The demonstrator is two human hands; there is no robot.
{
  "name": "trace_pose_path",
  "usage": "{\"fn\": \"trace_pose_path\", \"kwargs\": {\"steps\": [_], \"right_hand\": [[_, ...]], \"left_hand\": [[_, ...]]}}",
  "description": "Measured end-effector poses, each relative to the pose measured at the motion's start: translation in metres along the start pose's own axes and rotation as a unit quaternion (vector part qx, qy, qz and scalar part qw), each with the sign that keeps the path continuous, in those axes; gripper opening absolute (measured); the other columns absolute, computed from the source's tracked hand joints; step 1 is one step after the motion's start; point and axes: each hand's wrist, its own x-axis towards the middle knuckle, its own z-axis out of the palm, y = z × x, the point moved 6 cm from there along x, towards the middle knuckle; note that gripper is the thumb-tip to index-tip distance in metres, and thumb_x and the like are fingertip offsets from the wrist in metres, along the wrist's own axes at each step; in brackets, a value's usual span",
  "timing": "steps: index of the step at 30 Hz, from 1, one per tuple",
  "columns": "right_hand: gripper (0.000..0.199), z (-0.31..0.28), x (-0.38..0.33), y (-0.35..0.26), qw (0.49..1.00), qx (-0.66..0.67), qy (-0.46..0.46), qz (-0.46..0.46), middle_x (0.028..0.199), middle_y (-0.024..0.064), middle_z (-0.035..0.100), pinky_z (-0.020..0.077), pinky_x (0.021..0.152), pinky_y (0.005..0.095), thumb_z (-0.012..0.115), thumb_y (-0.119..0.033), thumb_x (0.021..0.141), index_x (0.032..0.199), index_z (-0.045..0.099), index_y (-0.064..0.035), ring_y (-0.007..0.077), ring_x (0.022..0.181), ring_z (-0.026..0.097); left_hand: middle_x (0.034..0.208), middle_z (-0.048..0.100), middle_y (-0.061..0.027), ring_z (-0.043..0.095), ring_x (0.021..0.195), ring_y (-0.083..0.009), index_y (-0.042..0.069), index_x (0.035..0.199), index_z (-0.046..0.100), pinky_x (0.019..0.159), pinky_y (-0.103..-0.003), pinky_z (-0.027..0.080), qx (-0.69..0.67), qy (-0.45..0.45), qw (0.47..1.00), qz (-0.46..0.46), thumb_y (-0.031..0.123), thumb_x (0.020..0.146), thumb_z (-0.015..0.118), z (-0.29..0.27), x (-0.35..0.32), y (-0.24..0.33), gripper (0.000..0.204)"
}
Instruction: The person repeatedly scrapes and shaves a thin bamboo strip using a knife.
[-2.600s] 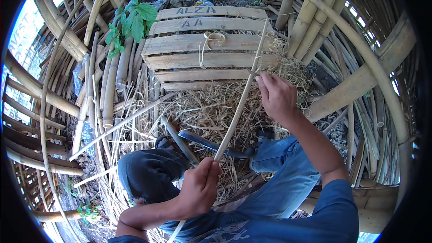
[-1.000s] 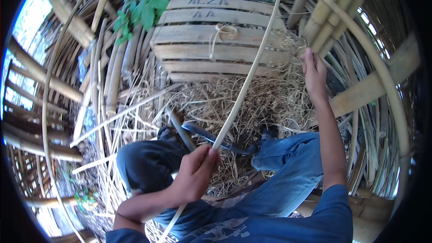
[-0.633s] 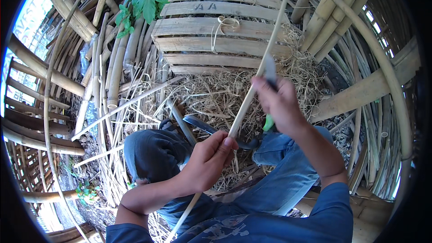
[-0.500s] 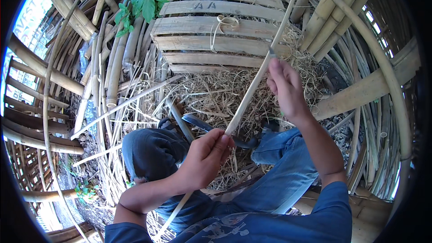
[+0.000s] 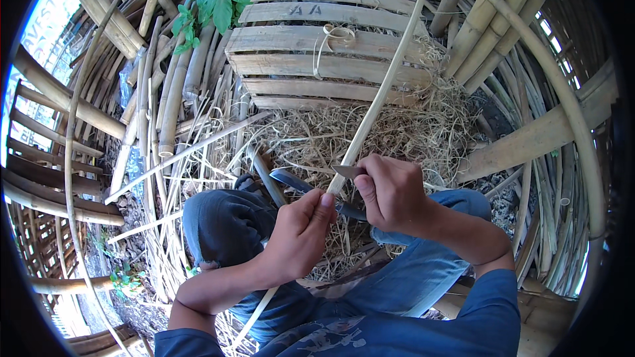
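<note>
A long, pale bamboo strip (image 5: 382,89) slants from my lap up toward the far right. My left hand (image 5: 301,231) is closed around its lower part, thumb on top, and the tail end comes out below the wrist. In my closed right hand (image 5: 391,192) is a small knife, its handle hidden by the fingers. The knife blade (image 5: 347,171) points left and lies against the strip just beyond my left thumb. Beneath the hands, a dark curved tool (image 5: 291,178) with a blue-grey edge lies between my legs.
A slatted wooden crate (image 5: 317,65) stands ahead, with a curled shaving (image 5: 340,36) on it. Thin shavings (image 5: 403,132) heap in front of it. Bamboo poles (image 5: 496,16) and bundled strips (image 5: 562,231) stand at the right. More split bamboo (image 5: 175,99) and a green plant (image 5: 215,3) are at the left.
My right hand has come down along the strip with the knife, from near the crate to just beside my left hand. The left hand keeps its hold.
</note>
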Motion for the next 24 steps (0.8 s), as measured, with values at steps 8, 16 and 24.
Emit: {"fn": "trace_pose_path", "kwargs": {"steps": [8,16,24], "right_hand": [[0.026,-0.004,0.007,0.005,0.988,-0.14,0.015,-0.062,0.06,0.0062,0.046,0.0406,0.042,0.0346,0.055,-0.025,0.091,0.076,0.046,-0.0056,0.0216,0.049,0.051],[0.024,-0.016,0.023,0.044,0.969,-0.23,0.023,0.088,0.057,0.0088,0.049,0.0401,0.043,0.04,0.05,-0.022,0.093,0.077,0.05,-0.0053,0.0271,0.047,0.052],[0.029,-0.004,0.003,0.028,0.99,-0.065,-0.018,0.125,0.051,0.0113,0.053,0.0406,0.036,0.0365,0.046,-0.022,0.097,0.076,0.051,-0.0028,0.0255,0.038,0.054]], "left_hand": [[0.055,0.04,0.0039,0.034,0.049,-0.0031,0.002,0.08,0.052,0.044,-0.024,0.028,0.038,0.031,0.999,0.017,0.025,0.103,0.04,-0.004,-0.007,0.006,0.034],[0.051,0.04,0.001,0.036,0.047,-0.005,0.0,0.079,0.052,0.043,-0.028,0.031,0.043,0.043,0.998,0.004,0.024,0.102,0.042,-0.005,-0.015,-0.001,0.035],[0.05,0.043,-0.0032,0.038,0.046,-0.0079,0.0,0.078,0.052,0.043,-0.03,0.033,0.067,0.035,0.997,0.006,0.022,0.101,0.044,-0.004,-0.004,-0.013,0.034]]}}
